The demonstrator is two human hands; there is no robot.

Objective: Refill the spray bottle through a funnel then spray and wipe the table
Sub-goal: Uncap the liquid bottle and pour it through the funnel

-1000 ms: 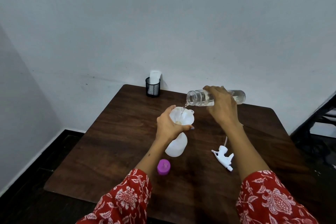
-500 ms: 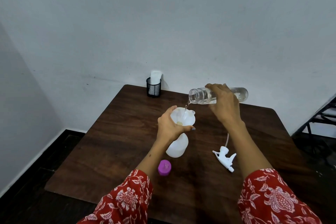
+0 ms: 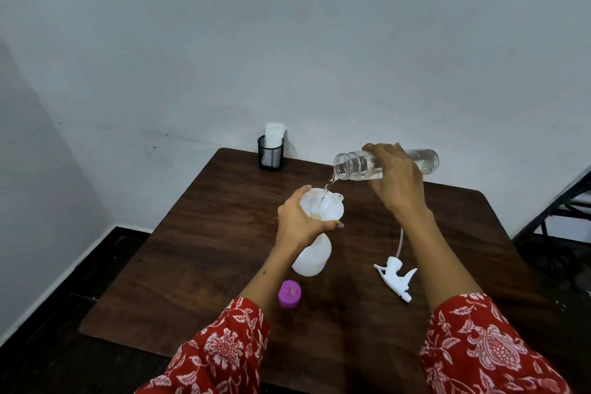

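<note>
**Water streaming through the funnel**

Our right hand point(image 3: 395, 177) wraps its fingers over a clear, ribbed plastic water bottle point(image 3: 383, 164), tipped almost level above the table, its open mouth pointing left. A thin glassy stream falls from it into the white cone-shaped funnel point(image 3: 323, 205). Our left hand point(image 3: 300, 222) curls round the funnel where it sits in the neck of the milky, translucent spray bottle point(image 3: 311, 257), which stands upright near the middle of the dark wood-grain table point(image 3: 204, 233). Just beside it to the right lies the white plastic spray head point(image 3: 395, 278) on its side, its slim tube trailing away from us. A glossy purple cap point(image 3: 289, 294) rests in front of the spray bottle. At the far edge stands a black mesh cup point(image 3: 270, 153) holding something white.
</note>
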